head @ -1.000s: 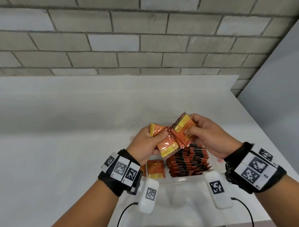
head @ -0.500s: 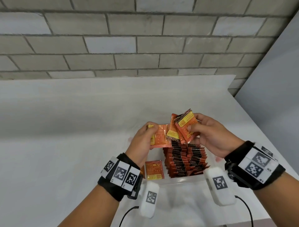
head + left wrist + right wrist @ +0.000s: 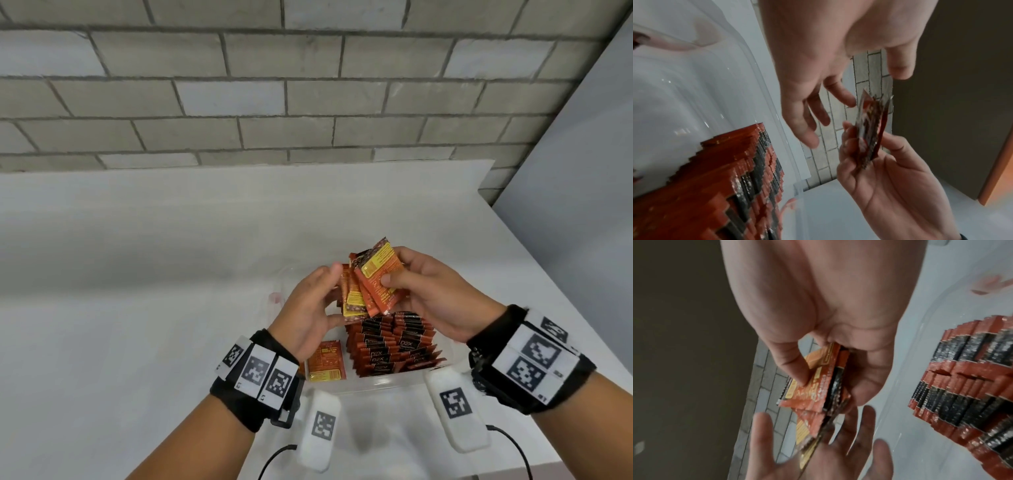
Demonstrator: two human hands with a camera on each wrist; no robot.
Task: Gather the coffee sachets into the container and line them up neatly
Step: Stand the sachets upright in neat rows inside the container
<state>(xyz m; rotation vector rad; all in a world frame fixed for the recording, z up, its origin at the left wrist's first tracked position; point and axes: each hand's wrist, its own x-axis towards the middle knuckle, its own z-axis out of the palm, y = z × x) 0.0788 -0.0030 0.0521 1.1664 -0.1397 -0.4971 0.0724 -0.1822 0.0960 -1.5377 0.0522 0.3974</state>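
My right hand [image 3: 428, 294] pinches a fanned bunch of orange coffee sachets [image 3: 371, 284] between thumb and fingers, above the clear plastic container [image 3: 376, 389]. My left hand [image 3: 308, 308] is beside the bunch with straight fingers, and its fingertips touch the lower edges. In the left wrist view the left hand [image 3: 813, 73] is spread next to the sachets [image 3: 871, 129] that the right hand [image 3: 890, 186] grips. The right wrist view shows the thumb pressing on the sachets [image 3: 818, 386]. Rows of upright sachets [image 3: 394, 346] fill the container's right part, and one sachet [image 3: 325, 359] lies flat at its left.
The container stands on a white table [image 3: 137, 308] near its front edge. A grey brick wall [image 3: 239, 102] runs behind, and a plain grey panel [image 3: 582, 205] borders the table's right edge. Black cables trail off the near edge.
The sachets my left hand gripped have gone into the right hand's bunch. My left fingers have let go and straightened. Both hands have risen slightly over the container.
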